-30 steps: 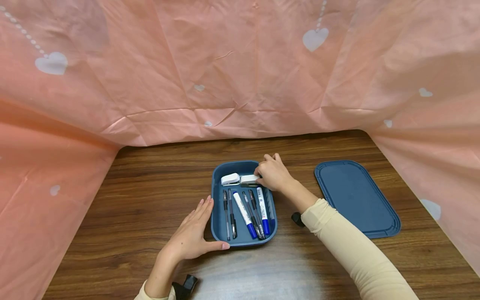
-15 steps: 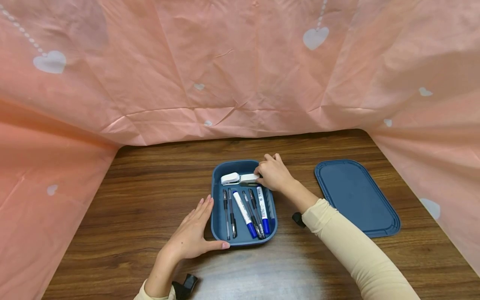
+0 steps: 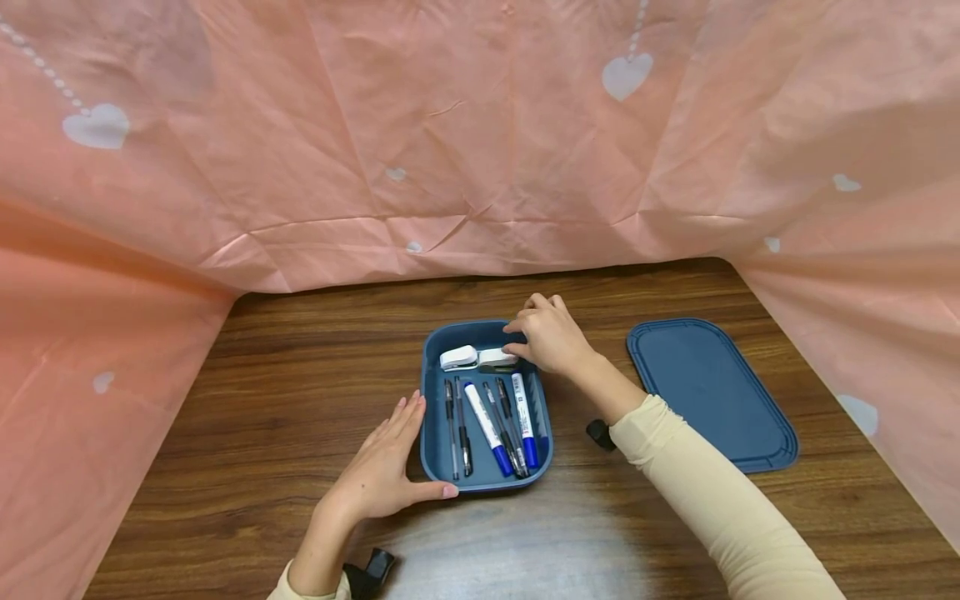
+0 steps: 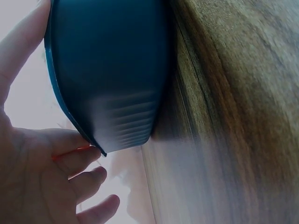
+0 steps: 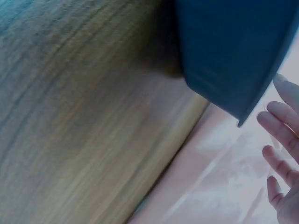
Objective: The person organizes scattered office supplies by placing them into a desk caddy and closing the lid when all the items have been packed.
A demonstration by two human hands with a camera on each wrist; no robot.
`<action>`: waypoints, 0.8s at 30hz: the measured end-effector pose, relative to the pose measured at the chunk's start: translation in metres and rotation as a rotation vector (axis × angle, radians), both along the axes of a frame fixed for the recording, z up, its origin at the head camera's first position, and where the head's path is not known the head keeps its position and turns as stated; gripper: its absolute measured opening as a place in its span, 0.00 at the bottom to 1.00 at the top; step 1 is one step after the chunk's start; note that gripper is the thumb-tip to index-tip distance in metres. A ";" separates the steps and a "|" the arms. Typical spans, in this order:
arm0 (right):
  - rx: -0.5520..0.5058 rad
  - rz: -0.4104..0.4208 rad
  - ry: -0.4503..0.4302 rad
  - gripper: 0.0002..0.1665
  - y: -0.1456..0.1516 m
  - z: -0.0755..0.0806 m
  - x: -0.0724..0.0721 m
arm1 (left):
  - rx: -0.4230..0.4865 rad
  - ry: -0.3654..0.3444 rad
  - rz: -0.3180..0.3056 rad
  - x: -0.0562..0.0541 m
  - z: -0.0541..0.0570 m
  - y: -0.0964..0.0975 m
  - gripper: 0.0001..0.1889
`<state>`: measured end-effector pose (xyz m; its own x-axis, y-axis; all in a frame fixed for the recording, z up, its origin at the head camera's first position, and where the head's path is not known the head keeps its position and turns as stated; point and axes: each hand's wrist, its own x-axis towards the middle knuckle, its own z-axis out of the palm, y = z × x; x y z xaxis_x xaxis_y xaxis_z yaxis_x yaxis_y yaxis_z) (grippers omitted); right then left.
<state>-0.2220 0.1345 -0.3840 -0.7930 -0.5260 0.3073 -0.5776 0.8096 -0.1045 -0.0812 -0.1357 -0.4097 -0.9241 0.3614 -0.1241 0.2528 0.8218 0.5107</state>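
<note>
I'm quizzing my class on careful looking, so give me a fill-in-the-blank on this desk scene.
1. The pens lie inside a blue ___.
2. The left hand rests against the box's ___ side.
3. The blue lid lies flat on the table, to the ___ of the box.
4. The right hand touches a ___ stapler.

Missing: box; left; right; white

Pink sheeting [image 3: 480, 150] is walling in the surface [image 3: 300, 367] at the back and both sides, leaving the near edge open. The tray [image 3: 433, 433] is sitting mid-surface, the left hand [image 3: 382, 475] blocking its left wall, the right hand [image 3: 551, 337] covering its far right corner. The lid [image 3: 708, 396] is occupying the right; bare wood is lying left.
</note>
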 end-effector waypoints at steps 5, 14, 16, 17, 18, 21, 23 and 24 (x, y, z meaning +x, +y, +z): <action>-0.049 0.018 0.042 0.19 0.000 0.011 0.000 | -0.005 0.005 -0.003 0.000 0.000 -0.001 0.64; -0.153 0.000 0.072 0.20 0.008 0.037 0.003 | 0.000 0.000 0.000 -0.001 -0.002 -0.002 0.64; -0.188 -0.004 0.087 0.20 0.011 0.045 0.005 | -0.001 -0.001 -0.001 -0.001 -0.002 -0.002 0.64; -0.205 -0.007 0.098 0.20 0.012 0.049 0.007 | -0.001 -0.001 0.000 -0.001 -0.002 -0.003 0.64; -0.225 -0.009 0.110 0.20 0.014 0.054 0.008 | -0.002 -0.001 0.001 -0.001 -0.002 -0.003 0.64; -0.285 -0.011 0.169 0.21 0.019 0.069 0.012 | -0.001 -0.001 0.001 0.000 -0.002 -0.003 0.65; -0.325 0.003 0.220 0.21 0.022 0.079 0.015 | -0.001 -0.001 0.002 0.000 -0.002 -0.003 0.65; -0.348 0.013 0.244 0.21 0.024 0.084 0.016 | 0.001 0.000 0.002 -0.001 -0.002 -0.003 0.64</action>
